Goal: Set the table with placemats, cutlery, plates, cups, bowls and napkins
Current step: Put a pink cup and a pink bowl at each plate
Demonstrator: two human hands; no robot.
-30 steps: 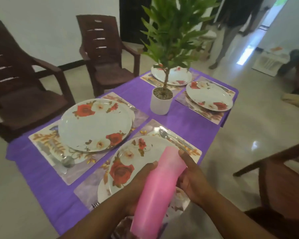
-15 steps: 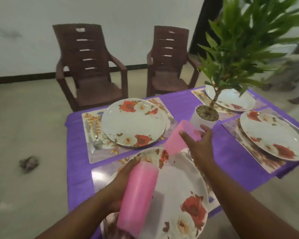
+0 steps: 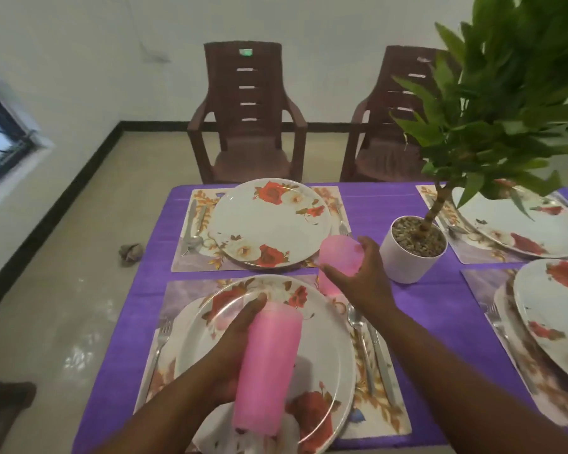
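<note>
My left hand (image 3: pixel 233 348) grips a stack of pink cups (image 3: pixel 266 368) lying tilted over the near floral plate (image 3: pixel 322 348). My right hand (image 3: pixel 361 273) holds a single pink cup (image 3: pixel 340 257) upright at the top right corner of the near placemat (image 3: pixel 191 290), between the two left plates. A fork (image 3: pixel 159 342) lies left of the near plate, a spoon (image 3: pixel 358 335) and a knife (image 3: pixel 379 358) to its right. The far plate (image 3: pixel 269 221) sits on its own placemat (image 3: pixel 194 257) with cutlery beside it.
A potted plant in a white pot (image 3: pixel 410 257) stands just right of my right hand. Two more plates (image 3: pixel 522 224) (image 3: pixel 554 306) on placemats fill the right side. Two brown chairs (image 3: pixel 246 119) (image 3: pixel 394 119) stand beyond the purple tablecloth (image 3: pixel 377 201). A crumpled scrap (image 3: pixel 130 252) lies on the floor.
My right hand has carried the single pink cup a little forward and lowered it to the near placemat's corner. My head has turned left. The left hand still holds the stack.
</note>
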